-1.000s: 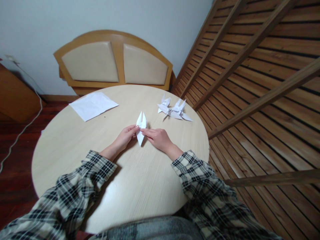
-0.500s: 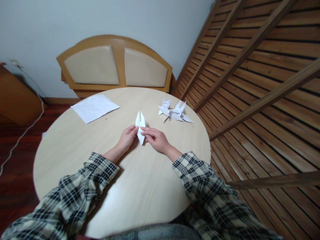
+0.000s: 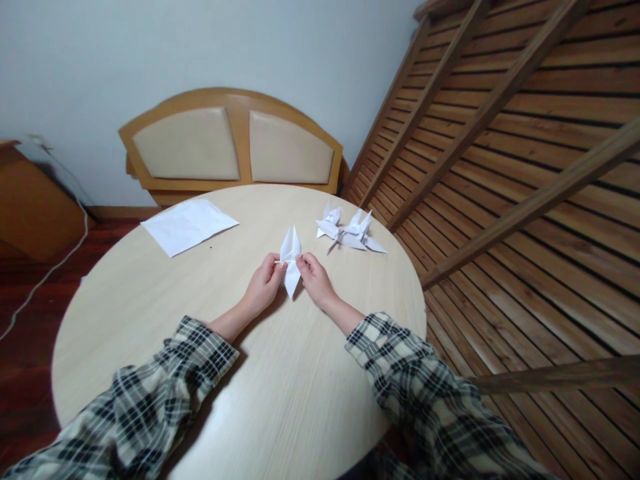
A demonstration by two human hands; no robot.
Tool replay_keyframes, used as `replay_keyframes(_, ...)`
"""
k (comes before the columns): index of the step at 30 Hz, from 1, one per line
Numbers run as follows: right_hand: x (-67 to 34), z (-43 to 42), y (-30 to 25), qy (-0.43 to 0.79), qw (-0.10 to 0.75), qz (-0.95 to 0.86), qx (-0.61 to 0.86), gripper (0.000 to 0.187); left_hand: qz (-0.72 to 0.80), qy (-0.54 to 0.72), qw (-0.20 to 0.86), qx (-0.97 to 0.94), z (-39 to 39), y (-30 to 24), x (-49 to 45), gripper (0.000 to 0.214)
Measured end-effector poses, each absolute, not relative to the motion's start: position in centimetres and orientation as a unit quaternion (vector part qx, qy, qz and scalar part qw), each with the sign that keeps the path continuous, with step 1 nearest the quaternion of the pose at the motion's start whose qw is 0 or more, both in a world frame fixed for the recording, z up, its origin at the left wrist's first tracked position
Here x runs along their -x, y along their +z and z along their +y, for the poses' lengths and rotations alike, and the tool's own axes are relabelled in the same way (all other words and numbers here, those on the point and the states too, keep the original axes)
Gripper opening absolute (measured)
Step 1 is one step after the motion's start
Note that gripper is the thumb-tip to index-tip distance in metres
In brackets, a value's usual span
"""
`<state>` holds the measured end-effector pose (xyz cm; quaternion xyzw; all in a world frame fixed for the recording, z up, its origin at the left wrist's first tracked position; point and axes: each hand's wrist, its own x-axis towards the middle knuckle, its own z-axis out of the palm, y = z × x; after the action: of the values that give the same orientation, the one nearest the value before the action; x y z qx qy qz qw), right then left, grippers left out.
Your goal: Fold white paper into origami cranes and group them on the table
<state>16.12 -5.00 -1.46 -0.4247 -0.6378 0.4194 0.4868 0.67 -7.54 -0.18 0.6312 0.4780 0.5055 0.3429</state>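
A piece of folded white origami paper (image 3: 292, 280) is held upright between my two hands, over the middle of the table. Two narrow points rise side by side at its far end, and a single wider point faces me. My left hand (image 3: 265, 283) pinches its left edge between thumb and fingers. On the right edge, my right hand (image 3: 317, 281) has its thumb and fingertips closed on the paper. Several finished white paper cranes (image 3: 350, 230) sit clustered beyond my right hand.
The round pale wooden table (image 3: 240, 400) carries a stack of white paper (image 3: 190, 225) at the back left. A headboard with cream panels (image 3: 185, 143) stands behind it. Slatted wood (image 3: 520, 200) rises close on the right. A white cable (image 3: 50, 273) runs down at far left.
My right fingers, which lay stretched across the paper, now pinch its right edge. The paper's folds have spread slightly, and my left thumb has moved onto its front. The view has tilted a little upward.
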Motion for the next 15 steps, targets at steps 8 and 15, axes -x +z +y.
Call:
replay_keyframes(8, -16.17, -4.74, -1.63, 0.413, 0.5, -0.648, 0.4, 0.037, 0.441, 0.522, 0.429, -0.591, -6.88, -0.76, -0.75, 0.023)
replay_keyframes(15, -16.21, -5.21, -1.31, 0.559, 0.472, -0.571, 0.374, 0.043, 0.41, 0.524, 0.489, -0.564, -6.73, -0.72, -1.08, 0.034)
